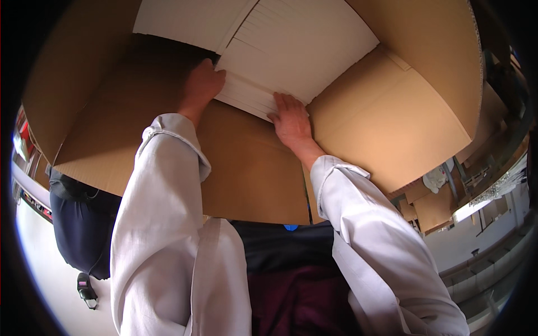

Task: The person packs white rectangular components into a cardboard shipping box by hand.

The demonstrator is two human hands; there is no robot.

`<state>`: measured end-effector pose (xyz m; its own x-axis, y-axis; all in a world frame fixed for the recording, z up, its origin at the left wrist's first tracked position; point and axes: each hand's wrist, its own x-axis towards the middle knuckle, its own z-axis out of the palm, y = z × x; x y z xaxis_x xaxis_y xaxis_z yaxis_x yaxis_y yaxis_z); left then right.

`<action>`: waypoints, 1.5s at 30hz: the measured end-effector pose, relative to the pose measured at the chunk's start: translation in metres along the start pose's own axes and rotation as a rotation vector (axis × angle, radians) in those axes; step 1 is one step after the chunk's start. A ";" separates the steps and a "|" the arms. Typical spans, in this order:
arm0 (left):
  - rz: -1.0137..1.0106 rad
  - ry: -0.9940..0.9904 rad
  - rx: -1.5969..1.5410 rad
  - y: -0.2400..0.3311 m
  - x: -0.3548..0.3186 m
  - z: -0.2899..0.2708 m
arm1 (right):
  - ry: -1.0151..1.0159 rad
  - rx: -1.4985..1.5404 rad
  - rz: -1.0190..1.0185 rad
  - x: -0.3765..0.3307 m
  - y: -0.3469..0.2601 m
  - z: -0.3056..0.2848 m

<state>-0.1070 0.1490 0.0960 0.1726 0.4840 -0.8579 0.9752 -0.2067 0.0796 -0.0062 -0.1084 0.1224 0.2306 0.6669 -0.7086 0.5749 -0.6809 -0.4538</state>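
Note:
A large brown cardboard box (252, 162) stands open in front of me, its flaps spread outward. Inside lies a stack of flat white sheets (302, 50), with a second white stack (185, 22) to its left. My left hand (200, 85) reaches into the box and grips the left near corner of the white stack, fingers curled around its edge. My right hand (290, 119) lies flat on the stack's near edge, fingers spread and pressing on the layered sheets. Both arms wear white sleeves.
The box's right flap (392, 134) folds out toward more brown cartons (434, 207) on the right. Another person in dark clothing (84, 224) stands at the left beside the box. Pale floor shows at lower left, and rails run along the right rim.

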 end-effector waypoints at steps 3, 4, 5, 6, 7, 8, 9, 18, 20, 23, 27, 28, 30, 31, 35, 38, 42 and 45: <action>0.051 -0.045 -0.009 0.004 0.001 0.001 | 0.014 -0.004 0.096 -0.002 0.004 0.008; 0.054 -0.037 -0.051 -0.001 0.002 0.004 | 0.012 -0.005 0.095 -0.003 0.001 0.012; 0.058 -0.030 -0.094 -0.005 0.003 0.007 | 0.053 -0.004 0.118 -0.003 -0.003 0.018; 0.059 -0.031 -0.096 -0.009 0.005 0.010 | 0.094 -0.003 0.141 -0.004 -0.005 0.022; 0.048 -0.018 -0.102 -0.011 0.005 0.011 | 0.094 -0.007 0.143 -0.004 -0.005 0.022; 0.038 -0.005 -0.107 -0.012 0.006 0.013 | 0.091 0.005 0.142 -0.004 -0.005 0.023; 0.040 -0.007 -0.111 -0.011 0.005 0.017 | 0.088 0.017 0.140 -0.004 -0.004 0.022; 0.100 0.001 -0.048 -0.023 0.015 0.006 | -0.068 -0.067 0.179 -0.011 0.007 0.003; 0.126 -0.095 0.039 -0.008 0.015 0.002 | -0.068 -0.101 0.161 -0.010 0.017 0.004; 0.103 -0.147 0.061 -0.007 0.014 -0.005 | -0.045 -0.134 0.113 -0.010 0.017 0.009; 0.124 -0.082 0.098 -0.006 0.010 0.000 | 0.084 -0.185 0.053 -0.012 0.021 0.023; 0.099 -0.087 0.078 -0.004 0.011 0.004 | 0.087 -0.182 0.046 -0.010 0.021 0.024; 0.074 -0.085 0.060 -0.006 0.013 0.005 | -0.029 -0.177 0.146 -0.007 0.024 0.023; 0.074 -0.077 0.068 -0.012 0.016 0.002 | -0.024 -0.168 0.136 -0.004 0.021 0.022; 0.103 -0.150 0.130 -0.026 0.027 -0.016 | -0.096 -0.116 0.191 -0.003 0.015 0.014; 0.168 -0.236 0.222 -0.025 0.032 -0.027 | -0.065 -0.115 0.187 -0.004 0.019 0.015; 0.209 -0.184 0.318 -0.029 0.015 -0.010 | 0.043 -0.089 0.149 -0.012 0.013 0.025; 0.274 -0.182 0.232 -0.002 -0.005 0.009 | 0.065 -0.112 0.166 -0.010 0.023 0.028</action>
<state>-0.1113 0.1393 0.0957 0.3743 0.2301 -0.8983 0.8354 -0.5041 0.2190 -0.0175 -0.1393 0.1043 0.3772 0.5688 -0.7308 0.6077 -0.7475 -0.2682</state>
